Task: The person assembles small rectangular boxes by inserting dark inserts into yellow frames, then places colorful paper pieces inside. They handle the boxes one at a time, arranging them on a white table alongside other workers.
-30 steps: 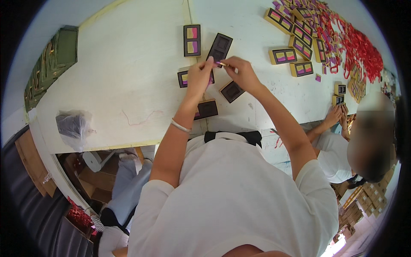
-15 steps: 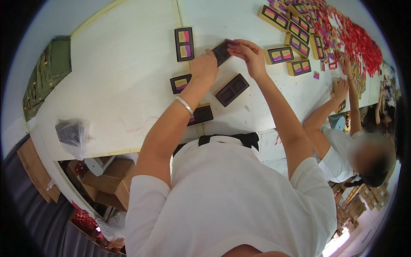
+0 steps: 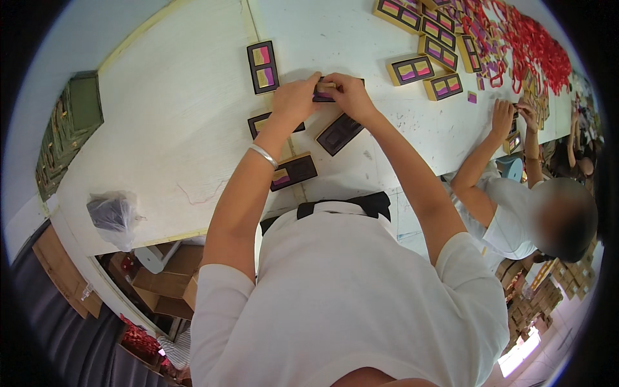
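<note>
My left hand point(image 3: 295, 102) grips the left end of a shallow dark tray box point(image 3: 356, 82), its fingers closed on the rim. Over the same tray my right hand point(image 3: 349, 97) pinches a small purple-and-gold packet point(image 3: 327, 89), pressed down at one compartment; the fingers hide much of both. Just below lies another dark box point(image 3: 340, 133) with two bare compartments. A half-filled box point(image 3: 294, 171) sits nearer me, and one box point(image 3: 260, 124) is partly behind my left wrist. Further up on the left is a box point(image 3: 262, 67) holding two pink, purple and gold packets.
Several filled boxes point(image 3: 412, 69) cluster at the far right, beside a heap of red ribbons point(image 3: 529, 48). A loose packet point(image 3: 472, 97) lies near them. At right a co-worker's hands point(image 3: 503, 119) handle a box. A plastic-wrapped dark bundle point(image 3: 111, 211) sits at the table's left edge.
My right hand has brought the small packet down onto the tray. The tray has turned from slanted to nearly level, and both hands are closer together. The co-worker's hands have come together.
</note>
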`<action>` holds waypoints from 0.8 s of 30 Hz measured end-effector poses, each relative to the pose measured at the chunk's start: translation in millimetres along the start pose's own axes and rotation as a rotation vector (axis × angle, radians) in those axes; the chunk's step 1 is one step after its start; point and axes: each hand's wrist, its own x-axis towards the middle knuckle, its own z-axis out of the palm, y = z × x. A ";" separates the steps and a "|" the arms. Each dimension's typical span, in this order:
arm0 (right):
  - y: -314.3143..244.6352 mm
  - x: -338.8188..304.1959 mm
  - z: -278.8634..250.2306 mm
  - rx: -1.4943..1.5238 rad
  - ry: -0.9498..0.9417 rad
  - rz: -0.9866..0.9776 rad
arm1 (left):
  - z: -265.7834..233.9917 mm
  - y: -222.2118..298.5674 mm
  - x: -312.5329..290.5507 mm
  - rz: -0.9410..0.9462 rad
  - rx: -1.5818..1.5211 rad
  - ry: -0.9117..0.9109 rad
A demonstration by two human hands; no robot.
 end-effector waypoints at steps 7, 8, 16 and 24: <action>-0.9 0.6 9.2 -0.358 0.135 0.005 | -1.5 4.3 -0.9 -0.019 -0.022 -0.015; -2.7 1.3 11.1 -0.342 0.119 0.091 | -1.9 5.0 -1.6 -0.011 -0.013 -0.007; -22.1 26.1 3.4 -0.802 -0.127 -0.065 | -12.4 12.2 3.7 -0.066 0.084 -0.104; -59.2 -76.6 -24.0 0.619 0.046 0.206 | 1.1 21.6 -50.3 -0.395 -1.071 0.104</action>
